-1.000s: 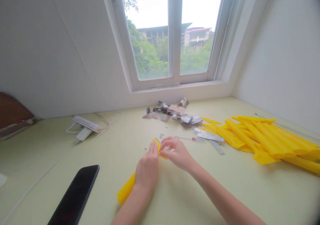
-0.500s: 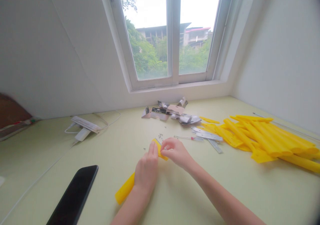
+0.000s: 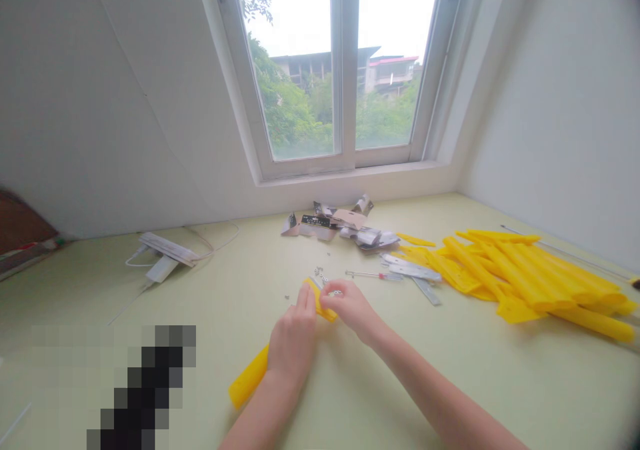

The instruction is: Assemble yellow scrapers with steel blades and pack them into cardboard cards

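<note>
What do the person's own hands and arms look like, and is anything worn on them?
The left hand and right hand are bare, with no gloves. The left forearm and right forearm are bare too; no sleeve, watch or ring shows.

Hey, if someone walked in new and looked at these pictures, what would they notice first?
The heap of bright yellow tubes on the right of the pale green desk catches the eye first. At the back, the window shows trees and a building. Front and centre, the left hand holds a yellow tube, with the right hand curled at its far end.
</note>
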The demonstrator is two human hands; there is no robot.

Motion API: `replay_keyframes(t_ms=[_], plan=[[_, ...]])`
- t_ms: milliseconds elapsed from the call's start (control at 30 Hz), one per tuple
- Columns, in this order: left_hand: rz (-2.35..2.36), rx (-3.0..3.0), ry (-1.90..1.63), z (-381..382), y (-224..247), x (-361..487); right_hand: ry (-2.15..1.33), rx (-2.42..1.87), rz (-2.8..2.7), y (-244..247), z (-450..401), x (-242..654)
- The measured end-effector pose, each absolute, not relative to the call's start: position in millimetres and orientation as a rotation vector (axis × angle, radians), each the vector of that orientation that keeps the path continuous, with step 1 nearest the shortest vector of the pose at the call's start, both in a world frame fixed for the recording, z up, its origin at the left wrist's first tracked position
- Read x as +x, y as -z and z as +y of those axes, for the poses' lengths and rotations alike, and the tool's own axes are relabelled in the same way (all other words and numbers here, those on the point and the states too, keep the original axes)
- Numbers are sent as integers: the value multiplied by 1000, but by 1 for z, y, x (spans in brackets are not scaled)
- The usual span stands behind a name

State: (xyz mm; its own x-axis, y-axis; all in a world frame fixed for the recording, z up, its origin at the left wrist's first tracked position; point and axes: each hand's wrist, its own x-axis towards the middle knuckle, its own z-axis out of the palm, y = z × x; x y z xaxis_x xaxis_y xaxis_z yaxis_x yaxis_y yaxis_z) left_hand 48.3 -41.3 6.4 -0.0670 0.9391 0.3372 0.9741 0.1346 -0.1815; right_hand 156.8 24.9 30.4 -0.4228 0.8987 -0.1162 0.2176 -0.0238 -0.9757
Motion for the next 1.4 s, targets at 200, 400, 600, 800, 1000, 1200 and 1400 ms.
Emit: replay_keyframes(t_ms=[200,400,600,800,1000,1200,1400], plan=[[-2023,-1836,122,-42,-7,49,-1450,-1050,-1793,-28,29,160],[-2002,-1825,120,-41,-9,49,-1640,-1077,-1671,-36,27,164],[-2027,-1827,116,-41,-11,48,-1819,-1103,-1453,-39,29,167],[-2010,-1833,143,-41,-10,49,-1814,-1169,-1420,-37,32,168],[-1954,-1828,172,-41,-7,49,-1760,-1185,-1440,-38,30,167],[-1895,-1833,171,-42,-5,52,-1705,-1234,-1543,-36,32,166],[-1933,-1881,254,-41,-3,50,-1682,-1238,-1517,-34,33,164]])
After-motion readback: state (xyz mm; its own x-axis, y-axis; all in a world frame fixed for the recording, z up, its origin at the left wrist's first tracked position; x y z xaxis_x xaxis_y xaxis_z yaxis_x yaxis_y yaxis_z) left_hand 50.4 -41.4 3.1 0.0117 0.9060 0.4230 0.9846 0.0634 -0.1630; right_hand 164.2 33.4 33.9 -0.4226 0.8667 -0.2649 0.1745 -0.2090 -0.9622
